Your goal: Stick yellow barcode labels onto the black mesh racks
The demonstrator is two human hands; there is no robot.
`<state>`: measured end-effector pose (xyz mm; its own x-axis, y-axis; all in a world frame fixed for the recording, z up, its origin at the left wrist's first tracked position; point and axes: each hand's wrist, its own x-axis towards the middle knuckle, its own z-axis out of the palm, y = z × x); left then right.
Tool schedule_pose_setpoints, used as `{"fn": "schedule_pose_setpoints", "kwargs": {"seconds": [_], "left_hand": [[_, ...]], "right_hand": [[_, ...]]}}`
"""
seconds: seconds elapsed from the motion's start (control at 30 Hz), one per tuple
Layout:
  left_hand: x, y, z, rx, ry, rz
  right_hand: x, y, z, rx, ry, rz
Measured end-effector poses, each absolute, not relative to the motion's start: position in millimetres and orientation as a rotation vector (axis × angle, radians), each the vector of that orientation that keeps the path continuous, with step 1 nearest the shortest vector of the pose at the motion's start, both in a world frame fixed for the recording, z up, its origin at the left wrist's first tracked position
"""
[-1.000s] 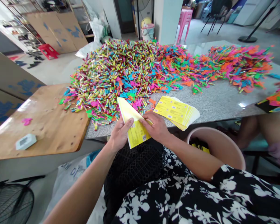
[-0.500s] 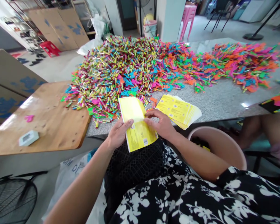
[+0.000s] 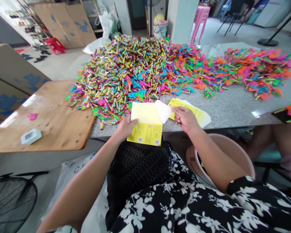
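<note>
My left hand [image 3: 125, 127] grips the left edge of a yellow printed label sheet [image 3: 145, 134], thumb on top. The sheet's lower half shows print and barcodes, while its upper half is pale and plain. At the upper right corner a white piece of backing paper [image 3: 163, 111] stands away from the sheet. Its outer end is pinched in my right hand [image 3: 186, 119], fingers closed. Whether this paper is still joined to the sheet I cannot tell. Just behind my right hand, a fanned stack of yellow label sheets [image 3: 200, 115] lies on the grey stone table [image 3: 225, 111].
Beyond the sheet rises a big heap of small wrapped tubes [image 3: 126, 64], running into bright plastic pieces [image 3: 257, 71]. A wooden board [image 3: 60, 123] at left bears a white device [image 3: 31, 136]. A pink bin [image 3: 228, 149] stands below my right arm; another person's leg [image 3: 264, 139] is at right.
My right hand has moved right and away from the sheet, drawing the white backing paper out at its corner. The sheet now lies flatter and slightly higher in my left hand.
</note>
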<state>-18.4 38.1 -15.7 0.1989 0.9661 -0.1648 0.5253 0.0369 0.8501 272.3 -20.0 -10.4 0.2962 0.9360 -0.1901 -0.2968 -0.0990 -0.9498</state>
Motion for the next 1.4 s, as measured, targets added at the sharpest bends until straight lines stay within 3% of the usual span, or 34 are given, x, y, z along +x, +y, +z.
{"fn": "schedule_pose_setpoints", "kwargs": {"seconds": [0.17,0.3,0.4,0.5,0.63,0.8,0.97,1.4], "left_hand": [[-11,72,-35,1.770,1.758,0.583],[-14,78,-38,1.886,1.852,0.719],[-29,44,-22,2.117,1.697,0.944],[-53,-30,7,2.149,1.401,0.918],[-86,-143,24,2.268,1.266,0.831],[-99,-225,-6,2.375,1.397,0.683],[-90,-245,-34,2.362,1.456,0.819],[-92,-240,-56,2.439,1.377,0.753]], "right_hand": [[305,-34,0,-1.307,-0.651,0.888],[298,-67,13,-1.395,-1.013,0.491],[280,-103,21,-1.428,-1.486,0.143],[260,-133,26,-1.200,-1.960,-0.080],[235,-156,24,-0.847,-2.214,0.110],[219,-168,8,-0.679,-2.329,0.266],[211,-176,-2,-0.660,-2.402,0.293],[207,-186,-8,-0.671,-2.395,0.388]]}}
